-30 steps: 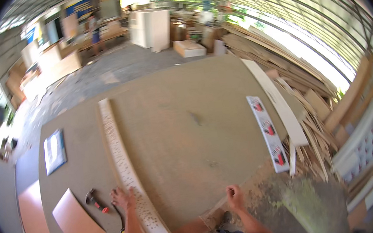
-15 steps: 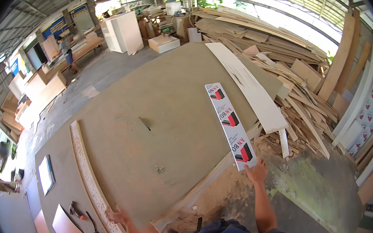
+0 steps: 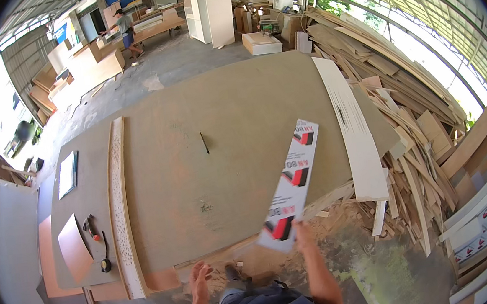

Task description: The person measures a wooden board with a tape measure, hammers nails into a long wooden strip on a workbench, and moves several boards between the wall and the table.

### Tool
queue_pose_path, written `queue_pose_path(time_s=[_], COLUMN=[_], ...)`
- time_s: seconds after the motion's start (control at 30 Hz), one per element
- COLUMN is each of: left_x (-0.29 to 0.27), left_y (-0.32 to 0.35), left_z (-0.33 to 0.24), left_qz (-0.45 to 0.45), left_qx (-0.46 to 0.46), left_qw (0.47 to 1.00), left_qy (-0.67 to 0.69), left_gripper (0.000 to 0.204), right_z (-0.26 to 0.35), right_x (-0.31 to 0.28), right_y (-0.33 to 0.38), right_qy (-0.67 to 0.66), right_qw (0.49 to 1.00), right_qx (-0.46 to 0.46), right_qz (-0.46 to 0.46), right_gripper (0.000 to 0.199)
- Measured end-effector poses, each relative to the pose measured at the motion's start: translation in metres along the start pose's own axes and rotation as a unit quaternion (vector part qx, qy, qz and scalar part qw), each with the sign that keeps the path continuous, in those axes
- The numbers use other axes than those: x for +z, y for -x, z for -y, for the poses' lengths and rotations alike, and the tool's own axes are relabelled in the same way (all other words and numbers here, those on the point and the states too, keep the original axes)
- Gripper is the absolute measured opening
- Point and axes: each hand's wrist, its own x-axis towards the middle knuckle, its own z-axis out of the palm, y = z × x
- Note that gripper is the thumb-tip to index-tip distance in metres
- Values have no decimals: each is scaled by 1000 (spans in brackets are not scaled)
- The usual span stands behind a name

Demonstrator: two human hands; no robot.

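My right hand grips the near end of a long white board strip printed with red and black shapes. The strip slants away to the far right above the large brown sheet of the worktable. My left hand hangs empty by the near edge, its fingers loosely apart. Left of the middle lies a long wooden strip with small dark specks. A slim dark pencil-like stick rests on the sheet. At the left are a red-tipped hand tool, a tape measure and a pale curved sheet.
A long white panel with dark streaks lies along the table's right side. Beyond it is a heap of wood offcuts. A white cabinet stands at the back. A person works at a far bench.
The printed strip has swung, its near end moving left toward me with my right hand now around it. My left hand has moved away from the specked wooden strip. The view has turned left.
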Motion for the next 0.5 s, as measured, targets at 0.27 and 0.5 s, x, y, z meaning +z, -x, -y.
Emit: queue_pose_path(time_s=[0.27, 0.5], left_x=[43, -59], left_y=[26, -5], left_z=[-19, -56], left_qz=[15, -22], left_qx=[-83, 66], left_qw=[987, 998], left_qy=[135, 12], left_gripper=[47, 68], right_z=[-16, 2], right_x=[139, 127], right_y=[137, 60], right_qy=[-212, -160], right_qw=[914, 970], right_qx=[188, 117], right_qz=[290, 138], right_gripper=[31, 28])
